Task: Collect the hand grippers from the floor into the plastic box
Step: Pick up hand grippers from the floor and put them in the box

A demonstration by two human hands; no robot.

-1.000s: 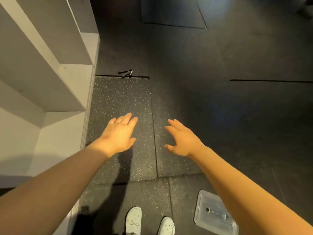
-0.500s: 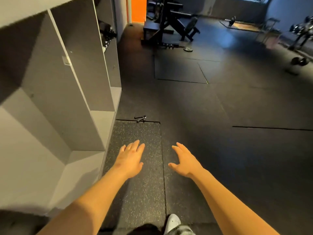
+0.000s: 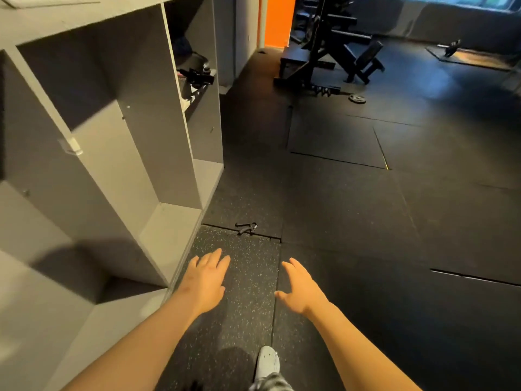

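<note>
— What is shown of the room?

— A dark rubber gym floor (image 3: 352, 221) is seen, with a speckled mat (image 3: 248, 280) laid beside a grey shelving unit (image 3: 112, 136).

— How are the fingers held?

— Both arms are stretched forward, palms down. The fingers of the left hand (image 3: 204, 280) are held straight and close together. Those of the right hand (image 3: 303, 289) are spread a little, thumb out. Nothing is held by either.

— And the thing to be collected?

— One hand gripper (image 3: 246, 228) is found on the floor ahead of the fingertips, on the seam at the mat's far edge. It is placed slightly right of the left hand and further from the right, so the left hand is judged the nearer. Its long axis is laid roughly crosswise, with the handles pointed toward the shelving and the spring coil at the right end.

— Is anything set in the way?

— Nothing is seen between fingers and gripper, though the shelving's base stands close on the left. A shoe (image 3: 268, 359) is seen below the hands, and a weight rack (image 3: 329, 52) and a plate (image 3: 357, 98) are placed far beyond. The plastic box is not shown.
</note>
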